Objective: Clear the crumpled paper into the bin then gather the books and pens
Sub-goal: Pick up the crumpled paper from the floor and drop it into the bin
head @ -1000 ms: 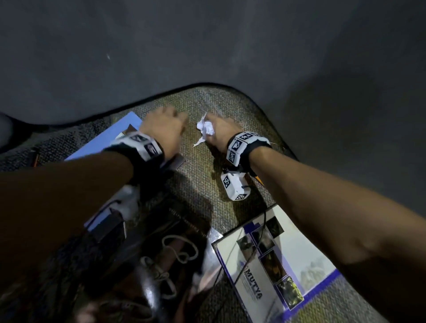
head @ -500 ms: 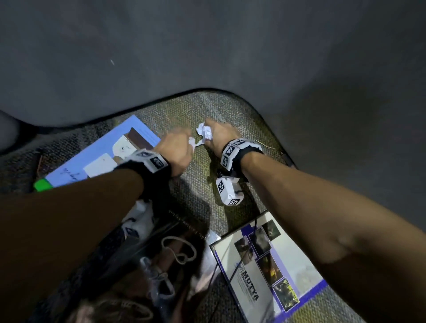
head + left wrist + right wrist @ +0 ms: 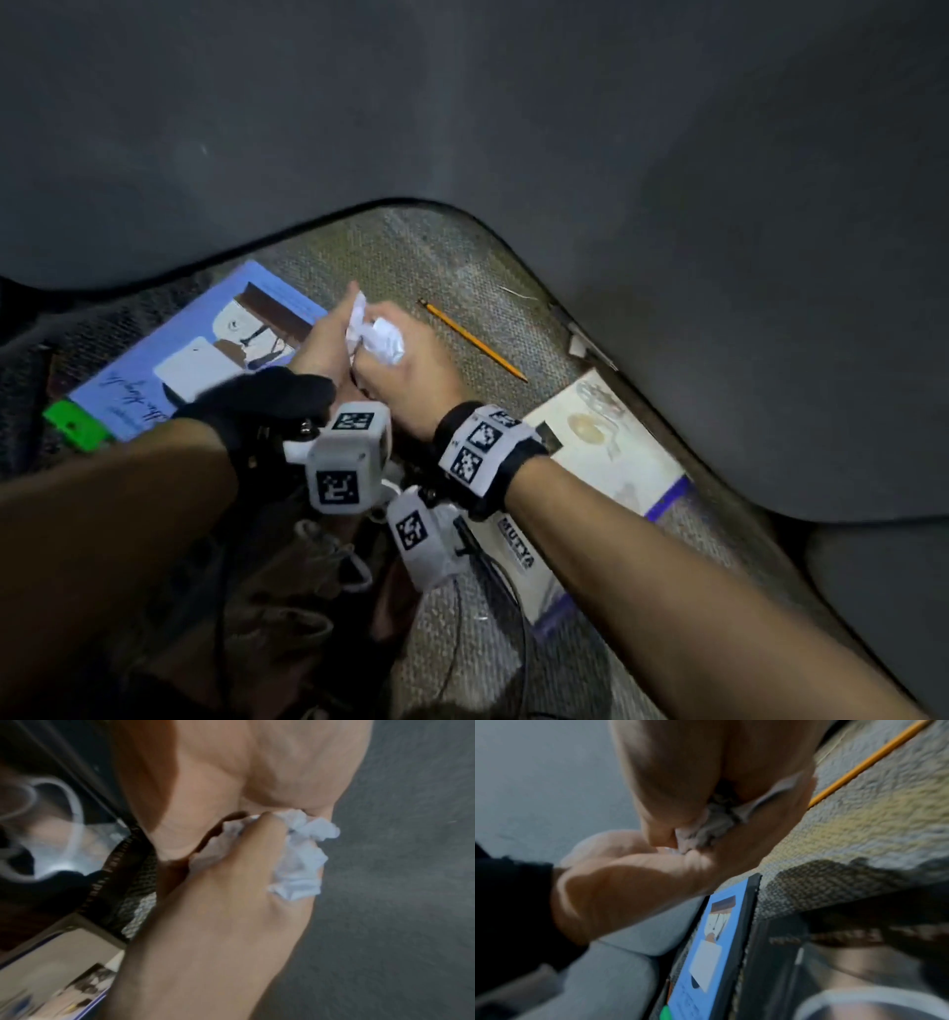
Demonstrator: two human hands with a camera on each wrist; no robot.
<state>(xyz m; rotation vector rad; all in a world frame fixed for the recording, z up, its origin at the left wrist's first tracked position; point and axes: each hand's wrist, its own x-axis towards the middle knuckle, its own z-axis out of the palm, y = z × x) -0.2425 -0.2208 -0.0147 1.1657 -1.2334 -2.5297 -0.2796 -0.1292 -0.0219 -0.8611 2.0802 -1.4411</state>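
Observation:
A white crumpled paper is held between both hands above the woven mat. My left hand grips it from the left with the thumb up. My right hand curls round it from the right. In the wrist views the crumpled paper is wedged where the two hands meet. A yellow pencil lies on the mat just right of the hands. A blue book lies to the left, a white book under my right wrist.
A dark glossy magazine lies on the mat below my forearms. A green object sticks out at the blue book's near corner. Grey floor surrounds the mat's curved edge. No bin shows in any view.
The hands have come together and risen off the mat with the paper between them. The pencil, hidden under my right hand before, now shows.

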